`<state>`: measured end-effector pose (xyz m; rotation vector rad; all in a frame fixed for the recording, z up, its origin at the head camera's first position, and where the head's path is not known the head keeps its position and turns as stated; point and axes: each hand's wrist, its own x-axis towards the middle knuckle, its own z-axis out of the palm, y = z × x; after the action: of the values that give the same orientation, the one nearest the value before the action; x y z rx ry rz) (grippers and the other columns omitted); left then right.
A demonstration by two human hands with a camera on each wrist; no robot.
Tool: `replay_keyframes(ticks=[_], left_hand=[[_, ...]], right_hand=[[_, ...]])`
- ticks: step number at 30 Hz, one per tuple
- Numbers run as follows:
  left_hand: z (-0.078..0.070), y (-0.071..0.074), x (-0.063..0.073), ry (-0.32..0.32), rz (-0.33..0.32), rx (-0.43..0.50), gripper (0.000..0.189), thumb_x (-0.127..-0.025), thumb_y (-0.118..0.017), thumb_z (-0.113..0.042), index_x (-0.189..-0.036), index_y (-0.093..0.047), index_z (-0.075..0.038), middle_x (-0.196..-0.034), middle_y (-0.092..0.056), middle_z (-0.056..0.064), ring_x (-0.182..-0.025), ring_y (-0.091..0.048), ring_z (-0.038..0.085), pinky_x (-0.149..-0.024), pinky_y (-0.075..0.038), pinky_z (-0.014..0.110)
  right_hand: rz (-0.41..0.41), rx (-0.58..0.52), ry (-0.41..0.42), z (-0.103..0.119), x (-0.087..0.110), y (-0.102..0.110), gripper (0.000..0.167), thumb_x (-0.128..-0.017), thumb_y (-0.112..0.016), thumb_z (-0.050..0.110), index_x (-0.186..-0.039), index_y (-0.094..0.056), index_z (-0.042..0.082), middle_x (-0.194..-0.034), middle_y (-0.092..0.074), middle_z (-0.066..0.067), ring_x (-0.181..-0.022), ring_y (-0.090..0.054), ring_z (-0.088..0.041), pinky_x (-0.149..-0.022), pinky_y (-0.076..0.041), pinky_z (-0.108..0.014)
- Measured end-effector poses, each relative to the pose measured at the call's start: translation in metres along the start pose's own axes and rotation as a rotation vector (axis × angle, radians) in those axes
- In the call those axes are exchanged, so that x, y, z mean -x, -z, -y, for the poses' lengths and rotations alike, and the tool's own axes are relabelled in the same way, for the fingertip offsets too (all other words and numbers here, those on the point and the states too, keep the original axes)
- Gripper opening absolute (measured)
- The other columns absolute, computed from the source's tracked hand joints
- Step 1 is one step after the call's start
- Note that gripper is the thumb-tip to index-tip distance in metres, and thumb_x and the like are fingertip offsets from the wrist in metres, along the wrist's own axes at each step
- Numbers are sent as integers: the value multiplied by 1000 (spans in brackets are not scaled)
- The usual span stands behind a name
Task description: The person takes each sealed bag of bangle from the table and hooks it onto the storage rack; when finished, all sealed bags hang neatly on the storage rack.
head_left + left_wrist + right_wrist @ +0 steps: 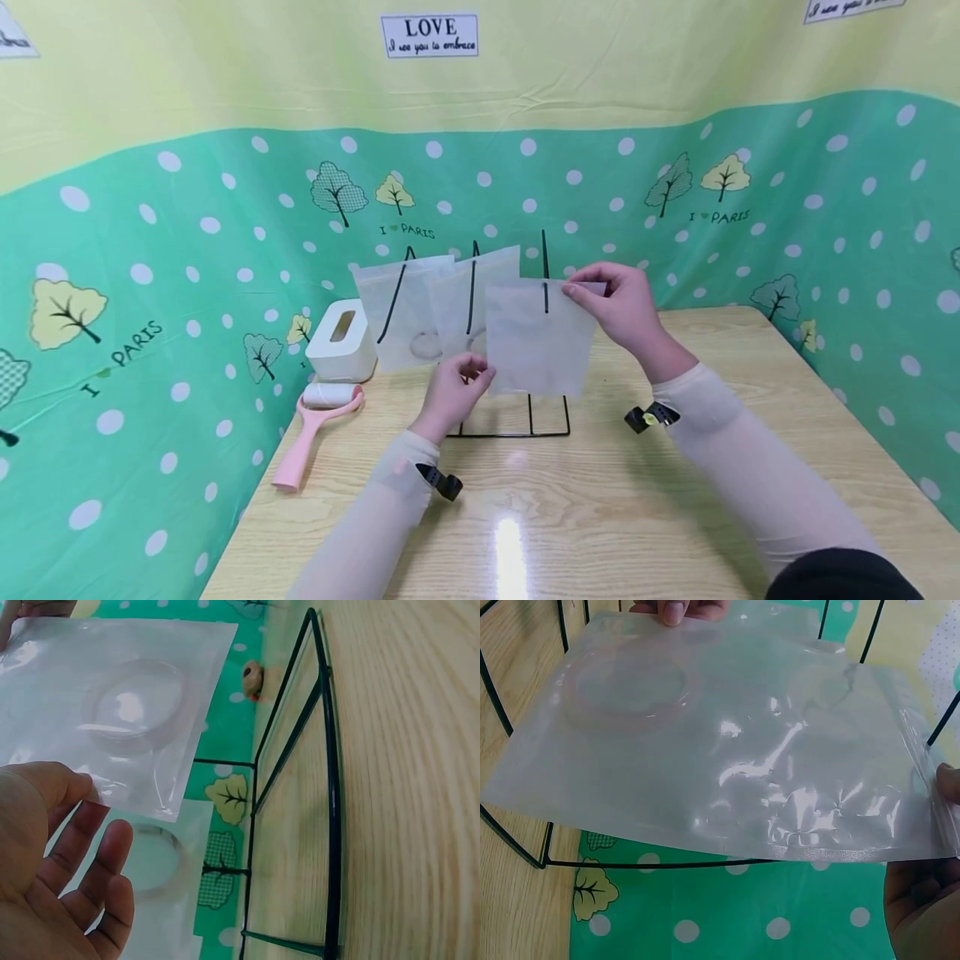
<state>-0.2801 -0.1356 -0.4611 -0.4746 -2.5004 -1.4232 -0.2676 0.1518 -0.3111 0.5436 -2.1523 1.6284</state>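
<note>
A translucent plastic bag [536,350] hangs in front of a black wire rack [510,435], a prong tip [546,298] showing in front of its upper part. My right hand [622,308] pinches the bag's top right corner. With thumb and index finger, my left hand [67,855] pinches its lower left corner; the other fingers are loosely curled. A clear ring-shaped item [124,736] lies inside the bag. Two similar bags, a left one [393,317] and a middle one [450,292], hang on prongs to the left, with round items showing faintly.
To the left on the wooden table [570,517] stand a white tissue box [341,358] and, nearer, a pink-handled lint roller [303,442]. A green and yellow patterned cloth [555,183] rises behind and at both sides.
</note>
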Motion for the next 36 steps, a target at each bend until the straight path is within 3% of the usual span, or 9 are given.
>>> replay_keyframes(ticks=[7, 16, 26, 36], left_hand=[[2, -1, -10, 15, -9, -19, 8, -100, -74, -28, -97, -75, -20, -93, -70, -6, -84, -65, 15, -69, -55, 37], [0, -5, -25, 49, -40, -42, 8, -100, -74, -30, -99, -74, -22, -97, -70, -7, -88, -65, 15, -69, -57, 36], [-11, -9, -38, 104, -101, -173, 10, -99, -74, -31, -100, -75, -20, -96, -71, -9, -84, -66, 13, -70, -56, 34], [-12, -13, -49, 96, -111, -202, 11, -99, -74, -29, -103, -77, -20, -98, -73, -8, -84, -67, 12, -74, -57, 34]], right_hand=[[-12, 5, -16, -38, -19, 2, 24, -94, -83, 29, -103, -79, 8, -101, -73, -7, -79, -64, -22, -64, -54, -27], [-19, 43, -80, -42, -34, 2, 29, -94, -81, 35, -103, -78, 8, -104, -64, -8, -89, -58, -26, -66, -52, -30], [-34, 56, -130, -48, -50, -1, 27, -95, -80, 35, -103, -77, 10, -104, -69, -8, -89, -62, -27, -71, -54, -33], [-47, 55, -144, -57, -59, 0, 31, -93, -81, 41, -104, -77, 13, -108, -67, -6, -92, -60, -25, -71, -54, -35]])
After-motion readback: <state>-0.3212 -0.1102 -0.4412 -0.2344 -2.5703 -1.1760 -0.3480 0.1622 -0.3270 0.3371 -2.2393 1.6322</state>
